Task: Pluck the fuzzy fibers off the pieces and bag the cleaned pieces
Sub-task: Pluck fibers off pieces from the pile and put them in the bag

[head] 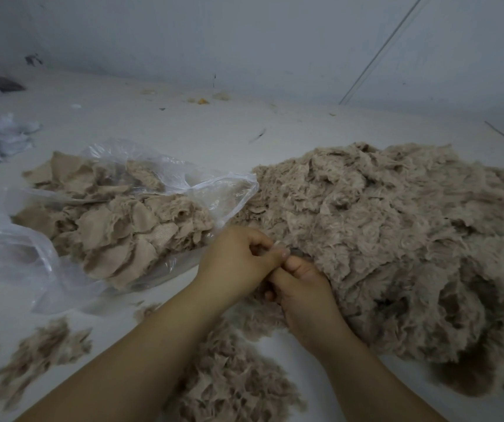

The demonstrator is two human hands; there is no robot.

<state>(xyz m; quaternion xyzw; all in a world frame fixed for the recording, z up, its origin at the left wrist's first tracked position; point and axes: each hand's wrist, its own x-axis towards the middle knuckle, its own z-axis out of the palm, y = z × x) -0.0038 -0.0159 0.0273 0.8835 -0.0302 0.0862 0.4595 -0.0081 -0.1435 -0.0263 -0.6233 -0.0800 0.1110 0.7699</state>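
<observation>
Beige fuzzy pieces (397, 233) heaped beside clear bag (165, 178).

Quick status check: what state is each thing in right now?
Plastic bag: open, lying flat, partly filled with cleaned pieces.
Fuzzy pile: heaped, uncleaned.
Plucked fibers: loose on table.
Left hand: pinching a piece.
Right hand: gripping the same piece.

Bag (116, 208) of pieces lies left of the fuzzy pile (397, 239).
</observation>
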